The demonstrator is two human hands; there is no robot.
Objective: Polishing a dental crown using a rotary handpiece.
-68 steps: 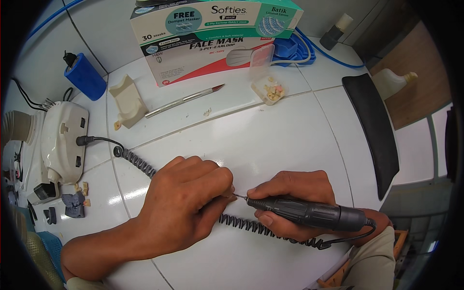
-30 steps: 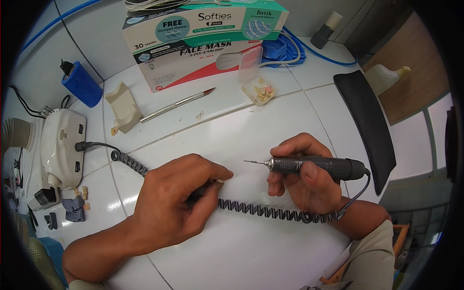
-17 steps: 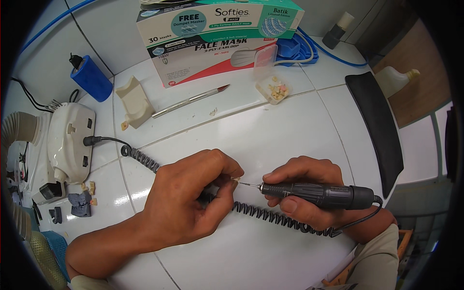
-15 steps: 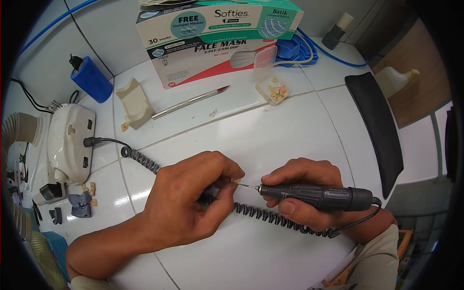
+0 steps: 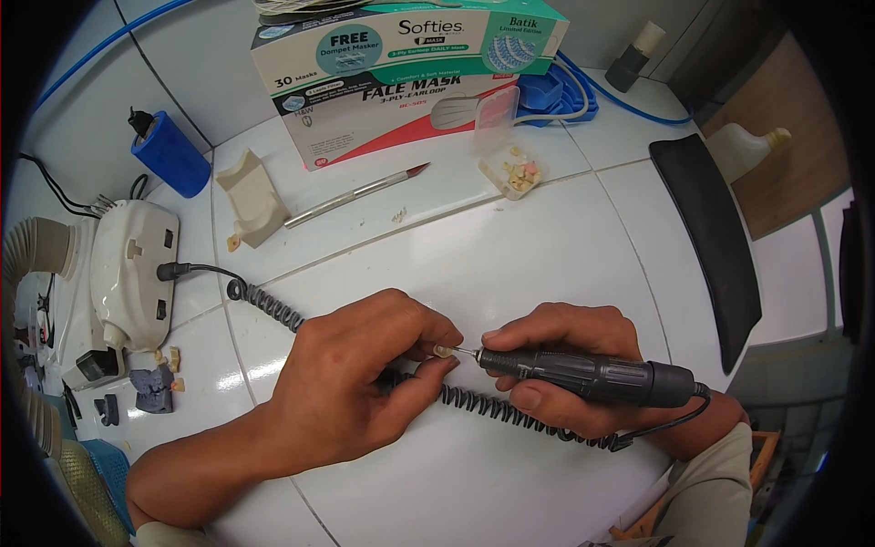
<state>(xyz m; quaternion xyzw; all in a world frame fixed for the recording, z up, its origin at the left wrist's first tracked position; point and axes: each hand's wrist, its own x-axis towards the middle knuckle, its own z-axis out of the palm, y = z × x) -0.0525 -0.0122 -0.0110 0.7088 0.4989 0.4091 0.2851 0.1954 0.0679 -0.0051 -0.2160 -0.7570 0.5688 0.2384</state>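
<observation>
My left hand [image 5: 355,383] is closed, pinching a small cream tooth-like piece [image 5: 444,350] between thumb and fingertips. My right hand [image 5: 574,333] grips a black rotary handpiece [image 5: 592,377], its thin metal bit [image 5: 463,351] at that piece. A black coiled cord [image 5: 485,403] runs from the handpiece under my left hand to a white control box [image 5: 134,273] on the left. A silver craft knife [image 5: 351,196] lies beyond my hands, beside a beige moulded holder [image 5: 246,196]. A small clear case [image 5: 510,178] holds several cream and pink pieces.
Stacked mask boxes [image 5: 410,118], a blue container [image 5: 171,153] and blue tubing [image 5: 629,108] are at the back. Grey blocks [image 5: 152,389] and a hose [image 5: 36,242] are at left. A black pad [image 5: 706,255] and white bottle [image 5: 734,149] are at right. The worktop is white tile [image 5: 410,255].
My right hand raised and tilted the handpiece away from my left hand, then brought it back to the small piece, which now shows more between my left thumb and fingertips.
</observation>
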